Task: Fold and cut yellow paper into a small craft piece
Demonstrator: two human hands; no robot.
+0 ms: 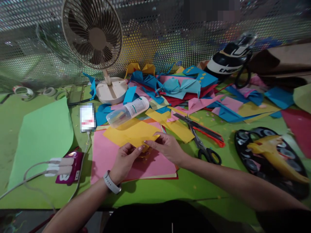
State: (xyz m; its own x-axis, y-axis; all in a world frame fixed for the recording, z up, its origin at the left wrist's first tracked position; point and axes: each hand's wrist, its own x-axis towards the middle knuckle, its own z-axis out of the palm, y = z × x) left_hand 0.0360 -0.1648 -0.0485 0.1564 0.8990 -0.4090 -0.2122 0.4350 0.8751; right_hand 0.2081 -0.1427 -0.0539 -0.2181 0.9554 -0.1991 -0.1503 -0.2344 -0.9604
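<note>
My left hand (125, 160) and my right hand (166, 147) meet at the near edge of a yellow paper sheet (131, 132). Both hands have their fingers curled and pinch that edge from either side. The yellow sheet lies on a stack of pink paper (107, 155) on the green table (170, 187). A pale watch sits on my left wrist. A clear plastic bottle (127, 111) lies on its side just behind the yellow sheet.
Scissors (201, 142) lie to the right of my hands. A black paint palette (269, 158) holds a yellow folded shape. A desk fan (94, 38), a phone (86, 118), a light green sheet (41, 136), a power bank (69, 168) and heaps of blue, pink and yellow paper scraps (179, 87) surround the work spot.
</note>
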